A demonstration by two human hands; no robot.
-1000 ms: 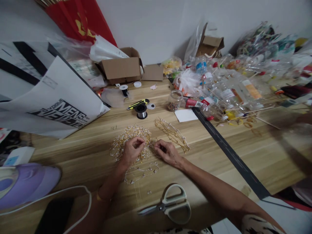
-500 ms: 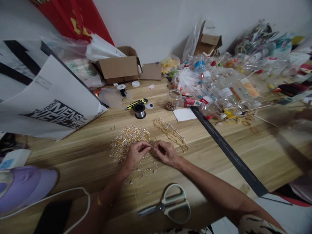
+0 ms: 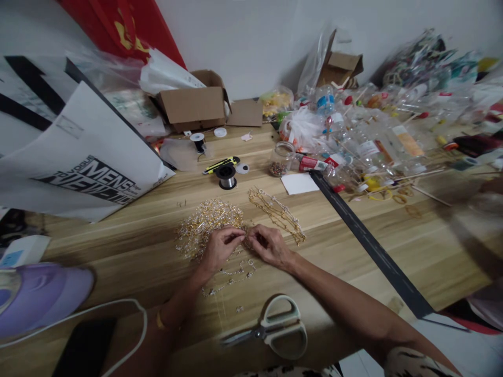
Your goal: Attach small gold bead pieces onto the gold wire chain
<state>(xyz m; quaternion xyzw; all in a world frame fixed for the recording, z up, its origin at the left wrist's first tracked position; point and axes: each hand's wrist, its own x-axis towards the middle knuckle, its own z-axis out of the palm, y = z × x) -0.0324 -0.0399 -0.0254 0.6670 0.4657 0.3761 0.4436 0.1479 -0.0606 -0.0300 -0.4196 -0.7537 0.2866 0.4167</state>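
My left hand [image 3: 220, 245] and my right hand [image 3: 270, 245] meet with fingertips almost touching, each closed in a pinch. What sits between the fingertips is too small to make out. A heap of gold and clear beaded pieces [image 3: 206, 217] lies behind and beside my left hand. Just beyond my right hand are gold and silver beaded chains [image 3: 277, 215] laid side by side. A silver beaded chain [image 3: 231, 283] curves on the wood below my hands, partly hidden by the left wrist. Nearer to me are scissors [image 3: 261, 332] with pale handles, blades pointing left.
Behind the heap stand a wire spool [image 3: 227, 178], a yellow cutter [image 3: 222, 165] and a jar of beads [image 3: 282, 159]. A large white bag [image 3: 84, 152] and purple appliance [image 3: 47, 301] flank the left. Plastic bottles [image 3: 369, 149] crowd the right, past a black strip [image 3: 369, 246].
The camera view has shifted slightly. Both hands keep their pinch at the same spot, with only small finger movement.
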